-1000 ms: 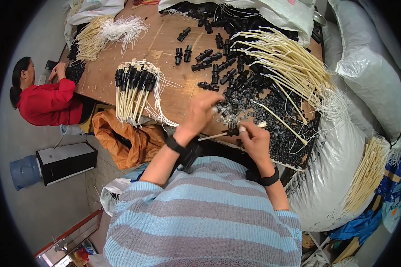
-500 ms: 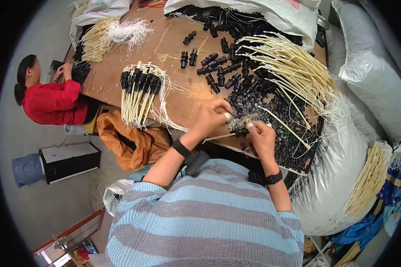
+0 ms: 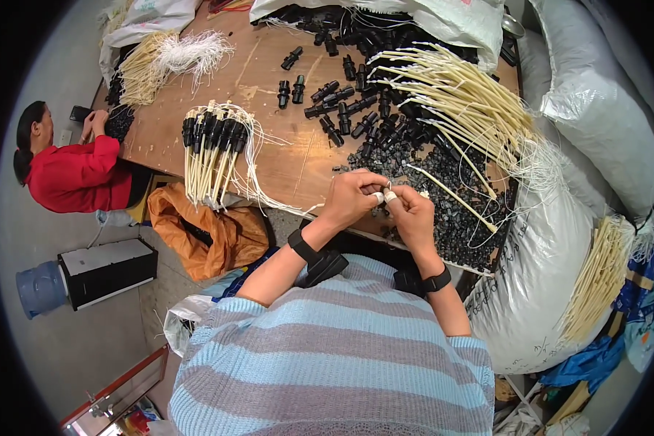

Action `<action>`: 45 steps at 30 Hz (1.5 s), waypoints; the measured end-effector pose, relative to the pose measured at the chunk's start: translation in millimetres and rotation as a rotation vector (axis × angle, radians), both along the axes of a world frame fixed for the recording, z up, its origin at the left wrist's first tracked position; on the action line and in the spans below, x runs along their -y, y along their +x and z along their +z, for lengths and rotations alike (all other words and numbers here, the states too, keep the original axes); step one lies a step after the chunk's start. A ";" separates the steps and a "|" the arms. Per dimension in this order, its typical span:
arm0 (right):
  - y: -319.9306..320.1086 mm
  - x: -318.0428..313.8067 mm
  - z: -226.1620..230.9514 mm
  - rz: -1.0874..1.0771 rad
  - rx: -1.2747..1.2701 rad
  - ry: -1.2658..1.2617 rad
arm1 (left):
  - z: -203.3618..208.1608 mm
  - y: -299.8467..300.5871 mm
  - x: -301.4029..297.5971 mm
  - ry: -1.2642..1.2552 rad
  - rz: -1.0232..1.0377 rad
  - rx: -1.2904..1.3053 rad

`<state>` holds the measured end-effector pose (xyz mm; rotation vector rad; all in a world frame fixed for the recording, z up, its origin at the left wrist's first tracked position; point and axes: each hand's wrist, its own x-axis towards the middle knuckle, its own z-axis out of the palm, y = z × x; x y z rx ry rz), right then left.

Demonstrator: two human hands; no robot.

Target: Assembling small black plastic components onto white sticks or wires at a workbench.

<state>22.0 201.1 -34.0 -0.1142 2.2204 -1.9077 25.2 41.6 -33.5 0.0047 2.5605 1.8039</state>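
My left hand (image 3: pixel 352 201) and my right hand (image 3: pixel 414 221) meet over the table's near edge, their thumbs and fingertips pinched together. White wrappings cover some of the fingertips. Whatever sits between them is too small and hidden to make out. Just beyond lies a heap of small dark pieces (image 3: pixel 461 185), with a single cream tube (image 3: pixel 454 198) resting across it. Black ribbed fittings (image 3: pixel 345 109) are scattered farther back. To the left is a bundle of cream tubes capped with black fittings (image 3: pixel 212 138), white strings trailing from it. A larger bunch of cream tubes (image 3: pixel 465 105) lies at the right.
A person in red (image 3: pixel 73 171) works at the table's far left, near another cream tube bundle (image 3: pixel 142 76). White sacks (image 3: pixel 545 269) crowd the right side. An orange sack (image 3: pixel 225 243) stands below the table's left edge, beside a black cabinet (image 3: pixel 109 272).
My hands have come together at the fingertips; before, they were apart with a cream tube and black piece near them. The view has shifted slightly, moving the table contents left.
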 end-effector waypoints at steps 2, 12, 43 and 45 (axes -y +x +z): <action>1.4 -1.0 5.3 0.025 -0.147 0.141 | -0.2 1.3 1.3 0.047 0.025 0.017; -5.3 -21.8 16.3 -0.003 0.440 -0.765 | 31.6 2.2 0.2 -0.069 -0.259 -0.302; -8.6 17.0 35.2 0.316 -0.692 0.453 | 14.7 -9.2 172.7 -1.028 0.640 -0.236; -4.9 16.7 36.7 0.443 -0.765 0.571 | 12.9 -9.3 182.2 -1.113 0.690 -0.401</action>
